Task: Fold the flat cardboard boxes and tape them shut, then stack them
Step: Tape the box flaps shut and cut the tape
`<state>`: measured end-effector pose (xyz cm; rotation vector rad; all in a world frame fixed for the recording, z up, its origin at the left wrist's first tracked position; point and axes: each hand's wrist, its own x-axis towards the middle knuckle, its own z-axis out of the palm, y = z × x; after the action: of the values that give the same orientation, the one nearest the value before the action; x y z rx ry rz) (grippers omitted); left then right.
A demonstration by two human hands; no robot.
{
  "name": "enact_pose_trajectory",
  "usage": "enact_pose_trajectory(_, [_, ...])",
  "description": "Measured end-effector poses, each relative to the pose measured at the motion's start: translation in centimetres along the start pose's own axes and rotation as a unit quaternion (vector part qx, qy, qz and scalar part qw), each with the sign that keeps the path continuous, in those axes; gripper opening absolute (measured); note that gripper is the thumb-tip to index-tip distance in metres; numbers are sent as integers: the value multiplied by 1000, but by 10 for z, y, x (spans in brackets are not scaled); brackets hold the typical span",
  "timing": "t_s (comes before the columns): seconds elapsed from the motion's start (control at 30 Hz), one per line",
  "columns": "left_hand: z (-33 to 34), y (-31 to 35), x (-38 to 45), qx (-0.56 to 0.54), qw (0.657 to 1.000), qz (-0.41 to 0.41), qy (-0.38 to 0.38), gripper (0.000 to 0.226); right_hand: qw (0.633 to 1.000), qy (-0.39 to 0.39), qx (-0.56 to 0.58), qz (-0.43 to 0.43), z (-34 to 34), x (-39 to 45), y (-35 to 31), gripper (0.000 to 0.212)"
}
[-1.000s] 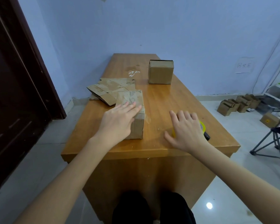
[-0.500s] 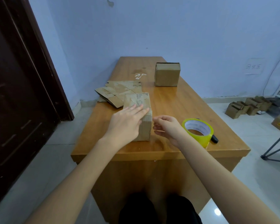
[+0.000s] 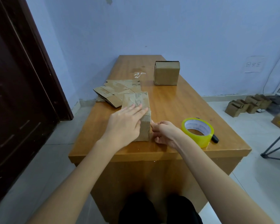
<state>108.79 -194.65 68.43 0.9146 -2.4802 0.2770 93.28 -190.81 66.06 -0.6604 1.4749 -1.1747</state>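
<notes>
The folded box (image 3: pixel 137 109) sits near your edge of the table (image 3: pixel 173 101). Your left hand (image 3: pixel 124 125) lies flat on its top, fingers straight and close together. Your right hand (image 3: pixel 166 134) is at the box's right side, fingers curled, seemingly pinching at the near corner; what they pinch you cannot tell. The tape roll (image 3: pixel 198 134) lies just right of that hand. Flat boxes (image 3: pixel 116 92) lie behind the folded one, and another box (image 3: pixel 166 73) stands further back.
</notes>
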Motion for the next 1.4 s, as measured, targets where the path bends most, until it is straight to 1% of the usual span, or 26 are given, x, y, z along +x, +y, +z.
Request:
enact_pose_trajectory(0.07, [-1,1,0,3,1000,-3,1,47,997,23,-72,11,2,-3,2,21])
enact_pose_trajectory(0.13, [-1,2,0,8,1000,-4,0,48,983,69,-172,-6,11,-8,10,13])
enact_pose_trajectory(0.2, [-2,4,0,4,1000,-2,-4,50,961,132,-226,-91,21,-9,21,15])
enact_pose_trajectory(0.23, [-2,4,0,3,1000,-2,-5,50,940,178,-250,-149,24,-11,25,19])
enact_pose_trajectory(0.3, [-2,3,-1,3,1000,-2,-3,51,877,267,-313,-249,27,-22,28,31])
enact_pose_trajectory(0.33, [-2,3,-1,4,1000,-4,0,52,861,277,-316,-288,28,-26,28,39])
enact_pose_trajectory(0.37, [-2,3,-1,3,1000,-7,1,53,871,248,-290,-310,30,-29,29,48])
enact_pose_trajectory(0.43, [-1,4,-1,2,1000,-11,-6,56,921,120,-184,-321,39,-34,33,61])
enact_pose_trajectory(0.47, [-1,4,-1,3,1000,-12,-11,57,936,65,-142,-316,44,-38,35,64])
enact_pose_trajectory(0.5, [0,5,-1,4,1000,-12,-13,59,942,39,-120,-310,47,-38,39,65])
enact_pose_trajectory(0.63, [0,4,-1,-6,1000,-13,-1,54,956,15,-125,-267,37,-40,44,61])
enact_pose_trajectory(0.7, [0,5,-2,-13,1000,-13,2,52,960,32,-125,-248,23,-40,37,57])
enact_pose_trajectory(0.77, [1,6,-2,-18,1000,-13,5,52,956,52,-118,-263,19,-40,33,55])
enact_pose_trajectory(0.83, [2,6,-1,-18,1000,-14,3,53,951,16,-134,-279,26,-43,33,59])
enact_pose_trajectory(0.9, [1,6,-2,-13,1000,-9,-2,53,951,-22,-145,-274,29,-43,40,61])
enact_pose_trajectory(0.97, [-3,4,0,6,1000,3,-15,57,948,-18,-159,-274,20,-42,35,55])
enact_pose_trajectory(1.03, [-13,-2,5,12,998,8,-53,67,930,35,-199,-306,2,-40,23,52])
enact_pose_trajectory(1.07, [-21,-5,8,4,996,4,-87,72,910,49,-226,-345,-6,-40,15,53])
enact_pose_trajectory(1.1, [-28,-8,12,-12,992,-3,-125,74,884,40,-260,-386,-12,-39,6,56])
enact_pose_trajectory(1.13, [-36,-10,16,-28,986,-9,-162,73,860,11,-297,-415,-16,-36,-3,60])
enact_pose_trajectory(1.17, [-42,-12,20,-46,980,-14,-195,69,840,-25,-337,-424,-19,-33,-11,63])
enact_pose_trajectory(1.23, [-51,-19,23,-113,963,-21,-243,65,823,-79,-395,-401,-23,-26,-25,62])
enact_pose_trajectory(1.33, [-57,-38,19,-284,918,-30,-275,74,794,-112,-449,-395,-34,-18,-37,56])
enact_pose_trajectory(1.37, [-57,-46,15,-300,912,-19,-280,77,784,-125,-465,-393,-38,-17,-38,55])
enact_pose_trajectory(1.4, [-54,-54,11,-288,915,-2,-282,78,778,-139,-474,-388,-42,-16,-39,55])
